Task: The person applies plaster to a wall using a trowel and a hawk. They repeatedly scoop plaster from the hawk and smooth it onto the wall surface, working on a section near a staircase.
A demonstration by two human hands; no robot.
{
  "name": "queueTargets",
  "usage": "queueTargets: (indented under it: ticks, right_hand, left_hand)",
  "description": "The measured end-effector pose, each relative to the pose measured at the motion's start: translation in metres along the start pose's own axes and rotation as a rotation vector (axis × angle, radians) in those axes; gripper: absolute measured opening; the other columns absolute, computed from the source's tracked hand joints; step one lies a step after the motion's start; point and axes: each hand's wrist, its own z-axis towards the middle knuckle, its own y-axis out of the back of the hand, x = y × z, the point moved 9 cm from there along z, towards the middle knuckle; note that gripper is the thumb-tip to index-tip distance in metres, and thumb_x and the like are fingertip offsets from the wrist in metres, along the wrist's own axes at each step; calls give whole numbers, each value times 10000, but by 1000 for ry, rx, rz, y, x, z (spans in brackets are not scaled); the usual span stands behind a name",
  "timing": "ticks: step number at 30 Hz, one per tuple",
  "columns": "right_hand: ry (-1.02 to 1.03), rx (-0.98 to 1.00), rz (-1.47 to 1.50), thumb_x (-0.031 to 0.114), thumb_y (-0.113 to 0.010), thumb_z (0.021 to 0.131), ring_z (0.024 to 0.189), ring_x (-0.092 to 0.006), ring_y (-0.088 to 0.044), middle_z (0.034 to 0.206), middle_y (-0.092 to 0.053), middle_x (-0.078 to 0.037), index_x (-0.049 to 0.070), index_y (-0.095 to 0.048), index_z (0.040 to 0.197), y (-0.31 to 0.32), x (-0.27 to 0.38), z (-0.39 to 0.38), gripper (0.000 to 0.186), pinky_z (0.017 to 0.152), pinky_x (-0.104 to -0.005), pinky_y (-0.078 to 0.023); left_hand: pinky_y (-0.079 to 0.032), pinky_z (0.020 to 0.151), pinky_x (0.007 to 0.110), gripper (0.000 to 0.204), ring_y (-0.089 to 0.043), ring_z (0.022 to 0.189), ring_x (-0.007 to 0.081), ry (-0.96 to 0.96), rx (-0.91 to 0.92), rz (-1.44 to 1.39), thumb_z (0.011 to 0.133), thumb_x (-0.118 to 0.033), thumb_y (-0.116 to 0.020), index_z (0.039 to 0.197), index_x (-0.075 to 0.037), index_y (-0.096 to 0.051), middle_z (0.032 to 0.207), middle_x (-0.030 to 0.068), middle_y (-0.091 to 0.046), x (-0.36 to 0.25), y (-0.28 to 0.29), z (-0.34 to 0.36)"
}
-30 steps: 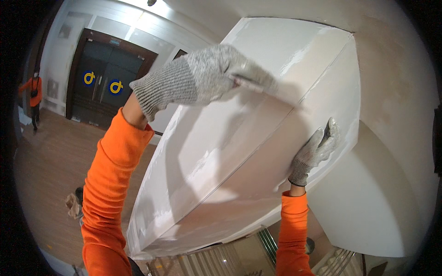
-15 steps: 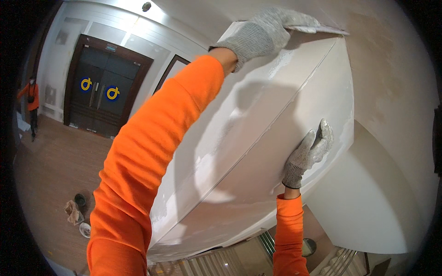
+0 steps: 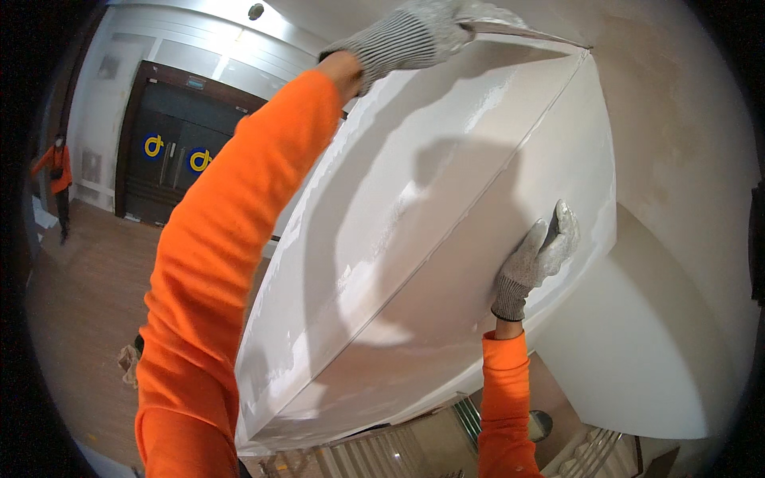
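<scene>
My left hand [image 3: 446, 32], in a grey knit glove with a pale coated palm, is raised to the upper edge of a white panel structure. It is closed on a thin flat putty knife [image 3: 530, 33], whose blade runs right along that edge to the panel's corner; the glove hides the handle. Smears of white filler mark the panel [image 3: 478, 207], and a long seam crosses it diagonally. Lower down at the right, my right hand [image 3: 546, 251], also gloved, rests by the panel's lower part with thumb and fingers apart, holding nothing.
A smooth white curved surface [image 3: 629, 334] lies right of the panel. Below are metal rails [image 3: 602, 454] and steps [image 3: 374, 458]. At the far left stand dark double doors [image 3: 179, 151], a person in orange [image 3: 60, 171], and a paper bag [image 3: 127, 362] on the brown floor.
My left hand has moved left and slightly up along the panel's edge, the putty knife with it. My right hand stays almost in place. The view has shifted slightly.
</scene>
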Motion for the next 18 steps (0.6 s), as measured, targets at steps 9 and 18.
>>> queueTargets:
  ticks: [9, 18]
  right_hand:
    - [-8, -10, 29, 256, -538, 1083, 1347, -343, -520, 1420, -530, -219, -65, -572, 1400, 3, 0, -1, 452, 1164, -459, -440]
    - [-12, -38, 55, 259, -538, 1090, 1345, -334, -542, 1450, -513, -209, -61, -566, 1403, 3, 2, -2, 448, 1163, -458, -446]
  left_hand:
    - [-526, 1037, 428, 468, -657, 1166, 384, -76, -18, 52, 923, -184, -576, 1370, -74, -658, 1214, 198, -705, -11, -22, -6]
    - [-470, 1146, 425, 429, -673, 1223, 288, 186, 350, -492, 949, -196, -724, 1374, -145, -692, 1351, 133, -697, -54, -21, -231]
